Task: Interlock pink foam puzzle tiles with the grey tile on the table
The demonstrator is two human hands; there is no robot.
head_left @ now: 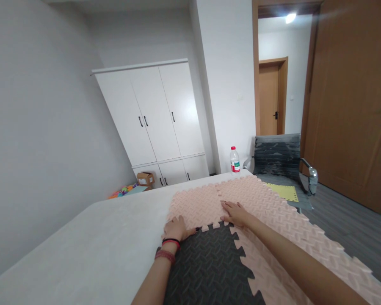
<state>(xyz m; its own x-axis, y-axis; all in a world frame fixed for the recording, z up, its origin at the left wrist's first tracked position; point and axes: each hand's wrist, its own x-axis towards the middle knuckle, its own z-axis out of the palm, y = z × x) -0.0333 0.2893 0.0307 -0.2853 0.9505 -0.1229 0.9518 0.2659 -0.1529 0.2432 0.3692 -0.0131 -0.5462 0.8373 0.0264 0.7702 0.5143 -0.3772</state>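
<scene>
A black foam puzzle tile with a raised diamond-plate texture lies on the near side of the fingers of both hands, its toothed far edge running between the two thumbs. That edge meets the matching teeth of a pale pink foam tile spread under and beyond the fingertips; whether every tooth is fully seated cannot be told. The left hand rests on the pink tile's left part, its fingers slightly bent and a little apart, the thumb stretched out sideways along the seam. The right hand lies palm down on pink foam, four fingers nearly flat and close together, thumb set apart near the black tile's far right corner. To the right of those fingers runs a strip of pink foam with the same ridged pattern and a jagged outer border. Left of the left fingers stretches a smooth, whitish flat surface. Beyond the right fingertips stands a clear plastic bottle with a red cap; farther right, a chair with a dark ribbed back and shiny metal arms bears a yellow sheet. Well beyond the left fingers are a cardboard box and a white panelled wardrobe.
</scene>
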